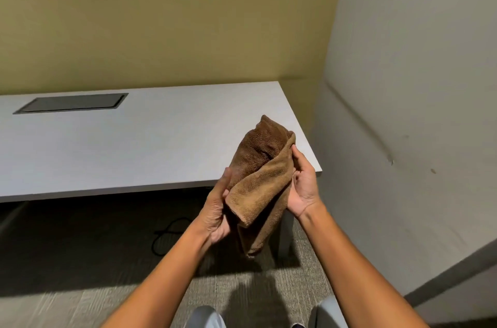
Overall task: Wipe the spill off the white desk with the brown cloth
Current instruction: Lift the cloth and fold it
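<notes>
The brown cloth (259,177) is held up in the air between both hands, folded over itself, in front of the desk's near right corner. My left hand (215,209) grips its lower left side. My right hand (304,188) holds its right edge, fingers curled around the fold. Behind the cloth, the white desk (134,145) stretches to the left. No spill shows on the visible desk surface.
A dark rectangular cable hatch (72,103) is set into the desk's far left. A black cable (166,233) lies on the carpet under the desk. A desk leg (285,236) stands at the right corner. A white wall (403,112) closes in on the right.
</notes>
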A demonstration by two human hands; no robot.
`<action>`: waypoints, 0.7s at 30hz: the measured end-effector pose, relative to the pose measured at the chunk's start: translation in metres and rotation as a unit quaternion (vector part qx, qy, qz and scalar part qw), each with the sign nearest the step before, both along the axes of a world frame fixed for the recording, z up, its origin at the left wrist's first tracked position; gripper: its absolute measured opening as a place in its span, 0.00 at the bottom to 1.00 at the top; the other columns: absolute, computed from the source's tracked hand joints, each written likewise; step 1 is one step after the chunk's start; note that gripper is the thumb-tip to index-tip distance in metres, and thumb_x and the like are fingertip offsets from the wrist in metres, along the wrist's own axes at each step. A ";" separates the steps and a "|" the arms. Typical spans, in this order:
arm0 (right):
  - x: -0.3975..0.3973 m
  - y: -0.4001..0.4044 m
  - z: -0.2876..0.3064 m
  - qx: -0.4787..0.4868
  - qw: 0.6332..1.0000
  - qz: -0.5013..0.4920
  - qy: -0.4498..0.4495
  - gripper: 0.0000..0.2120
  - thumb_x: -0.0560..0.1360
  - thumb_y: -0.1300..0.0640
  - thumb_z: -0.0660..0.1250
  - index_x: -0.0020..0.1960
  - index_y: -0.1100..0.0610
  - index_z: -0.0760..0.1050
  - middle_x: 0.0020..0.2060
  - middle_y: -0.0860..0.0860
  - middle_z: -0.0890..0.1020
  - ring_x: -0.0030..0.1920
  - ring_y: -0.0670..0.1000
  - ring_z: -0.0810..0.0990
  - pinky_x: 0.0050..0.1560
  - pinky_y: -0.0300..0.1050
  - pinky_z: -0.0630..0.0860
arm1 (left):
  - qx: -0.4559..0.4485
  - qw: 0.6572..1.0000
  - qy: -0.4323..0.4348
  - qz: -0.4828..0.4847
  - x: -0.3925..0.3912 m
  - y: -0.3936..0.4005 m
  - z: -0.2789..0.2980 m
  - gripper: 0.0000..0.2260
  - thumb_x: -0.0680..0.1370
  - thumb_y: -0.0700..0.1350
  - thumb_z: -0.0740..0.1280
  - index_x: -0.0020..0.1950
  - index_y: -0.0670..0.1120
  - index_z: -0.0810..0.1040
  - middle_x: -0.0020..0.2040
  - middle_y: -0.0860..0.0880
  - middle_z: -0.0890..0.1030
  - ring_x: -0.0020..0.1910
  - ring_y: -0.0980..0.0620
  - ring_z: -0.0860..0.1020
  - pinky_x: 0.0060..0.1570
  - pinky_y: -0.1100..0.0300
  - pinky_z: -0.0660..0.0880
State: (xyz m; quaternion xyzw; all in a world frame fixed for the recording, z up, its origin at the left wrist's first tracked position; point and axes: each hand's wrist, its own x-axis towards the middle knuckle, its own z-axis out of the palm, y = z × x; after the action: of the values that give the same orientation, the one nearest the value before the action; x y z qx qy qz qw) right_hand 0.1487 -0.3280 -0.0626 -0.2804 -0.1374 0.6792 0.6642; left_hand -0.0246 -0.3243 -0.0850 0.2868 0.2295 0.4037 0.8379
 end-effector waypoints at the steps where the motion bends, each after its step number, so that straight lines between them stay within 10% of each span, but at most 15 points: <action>1: 0.001 -0.004 0.001 0.000 1.000 -0.006 0.000 0.23 0.82 0.48 0.59 0.40 0.58 0.86 0.37 0.55 0.86 0.39 0.53 0.86 0.43 0.47 0.83 | 0.004 1.000 0.023 -0.002 0.000 -0.001 0.001 0.36 0.65 0.52 0.81 0.68 0.36 0.76 0.67 0.33 0.75 0.67 0.39 0.76 0.67 0.44 0.73; 7: 0.005 -0.021 0.007 -0.009 0.998 -0.003 -0.063 0.26 0.80 0.42 0.59 0.35 0.57 0.83 0.31 0.54 0.82 0.33 0.52 0.82 0.41 0.47 0.79 | 0.054 0.982 0.177 0.027 0.002 -0.010 0.026 0.19 0.80 0.50 0.65 0.66 0.40 0.76 0.59 0.39 0.83 0.57 0.43 0.83 0.58 0.50 0.79; 12: 0.007 -0.030 0.005 -0.035 0.989 0.087 -0.111 0.31 0.79 0.39 0.62 0.66 0.65 0.75 0.57 0.65 0.82 0.56 0.60 0.83 0.66 0.59 0.75 | 0.112 0.953 0.277 0.053 -0.002 -0.002 0.036 0.19 0.80 0.53 0.64 0.62 0.39 0.78 0.49 0.43 0.86 0.49 0.45 0.85 0.51 0.52 0.79; 21: 0.033 0.000 0.000 -0.115 0.955 0.194 -0.191 0.18 0.71 0.53 0.75 0.57 0.61 0.79 0.50 0.60 0.84 0.52 0.59 0.84 0.61 0.59 0.78 | 0.226 0.907 0.350 0.061 0.001 0.034 0.044 0.16 0.81 0.55 0.63 0.64 0.47 0.79 0.57 0.48 0.85 0.57 0.50 0.83 0.63 0.51 0.76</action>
State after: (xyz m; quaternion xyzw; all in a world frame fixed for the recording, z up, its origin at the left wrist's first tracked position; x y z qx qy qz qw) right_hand 0.1820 -0.3280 -0.0625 -0.4473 -0.2343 0.7401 0.4442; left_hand -0.0239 -0.2898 -0.0412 0.5772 0.4277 0.3685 0.5901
